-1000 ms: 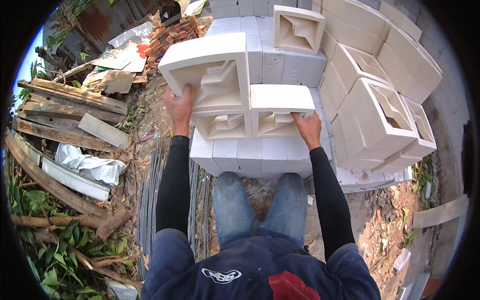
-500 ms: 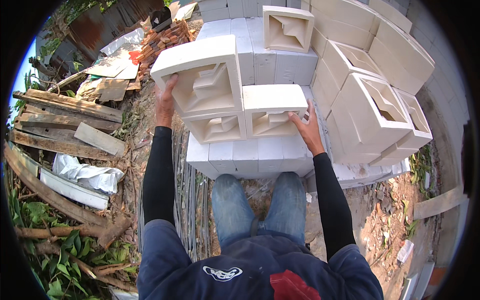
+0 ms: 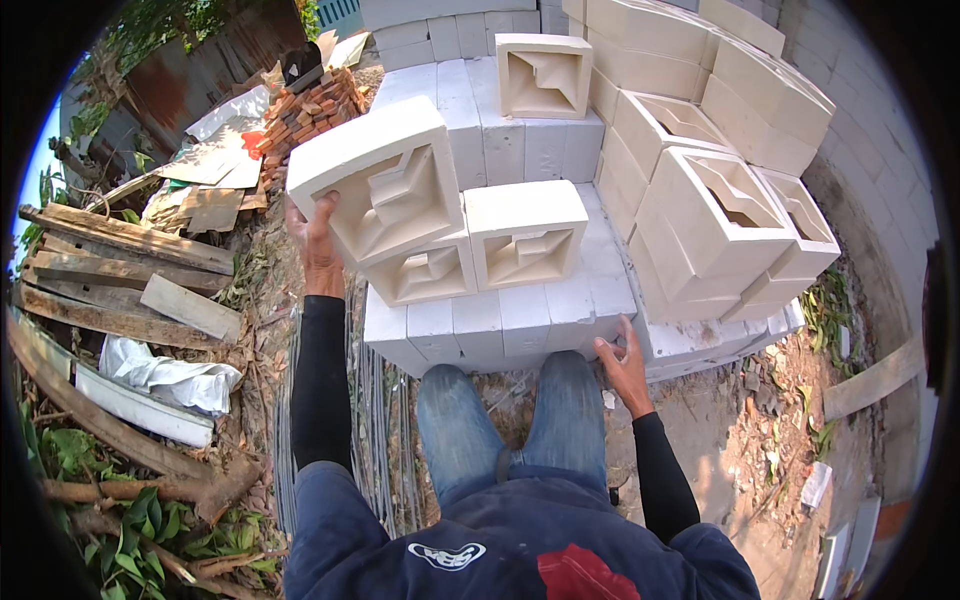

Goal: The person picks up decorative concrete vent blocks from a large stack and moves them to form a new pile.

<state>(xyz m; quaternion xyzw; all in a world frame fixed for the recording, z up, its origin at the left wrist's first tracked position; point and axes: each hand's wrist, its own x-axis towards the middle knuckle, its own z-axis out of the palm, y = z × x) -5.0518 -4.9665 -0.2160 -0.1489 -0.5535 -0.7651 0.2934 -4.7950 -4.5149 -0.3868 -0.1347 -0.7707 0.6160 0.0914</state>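
Note:
My left hand grips the left side of a cream ventilation block, its thumb hooked into the opening. That block is tilted, its right side higher, above a second ventilation block, with its lower edge close to or touching that one's top. Beside the second stands a third ventilation block, on the same layer of white-grey blocks. My right hand is by the front right corner of this layer, holding nothing, fingers apart. Whether its fingertips touch the corner I cannot tell.
Another ventilation block stands on a higher step behind. Many more cream blocks are stacked to the right. Steel rods lie left of my legs; timber planks and a brick pile are farther left.
My right hand has let go of the right-hand ventilation block and dropped toward me. The upper block in my left hand has tilted, its left side lower. The whole view has shifted slightly.

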